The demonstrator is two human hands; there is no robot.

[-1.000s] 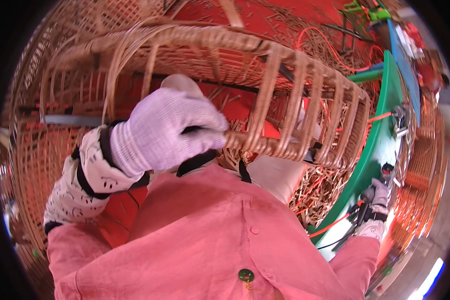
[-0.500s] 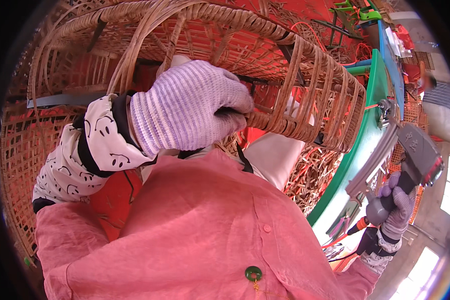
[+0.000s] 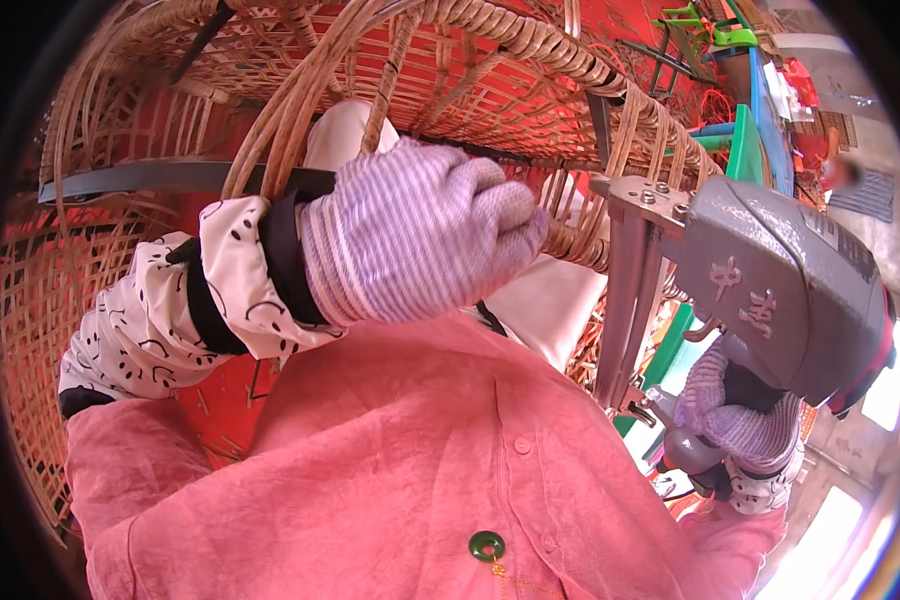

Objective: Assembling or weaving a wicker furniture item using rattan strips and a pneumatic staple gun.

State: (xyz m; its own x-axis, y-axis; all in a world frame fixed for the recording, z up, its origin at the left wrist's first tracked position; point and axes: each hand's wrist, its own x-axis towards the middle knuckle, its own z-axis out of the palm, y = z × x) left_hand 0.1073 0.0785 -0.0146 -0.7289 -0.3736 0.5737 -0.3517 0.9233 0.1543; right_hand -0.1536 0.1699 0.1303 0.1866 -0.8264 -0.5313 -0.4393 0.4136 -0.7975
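A large woven rattan piece [image 3: 490, 100] with a wrapped, curved rim spans the upper part of the head view. My left hand [image 3: 420, 230], in a purple-and-white striped glove, is closed around a rattan-wrapped bar [image 3: 577, 248] of it; the grip itself is hidden under the fingers. My right hand [image 3: 740, 415], gloved alike, grips the handle of a grey pneumatic staple gun [image 3: 780, 290]. The gun's nose is by the wrapped bar, just right of my left hand; I cannot tell whether it touches. Several loose rattan strands [image 3: 290, 100] hang behind my left wrist.
A green board edge [image 3: 670, 350] stands beyond the gun. Rattan scraps [image 3: 590, 325] lie below the bar. A dark curved strip [image 3: 170, 180] crosses at left, above woven lattice [image 3: 40, 330]. Green plastic pieces [image 3: 730, 35] and a blurred person [image 3: 850, 185] are at far right.
My right hand has brought the staple gun left, from the far right to beside the rattan bar. My left hand has shifted slightly right, still closed on the bar.
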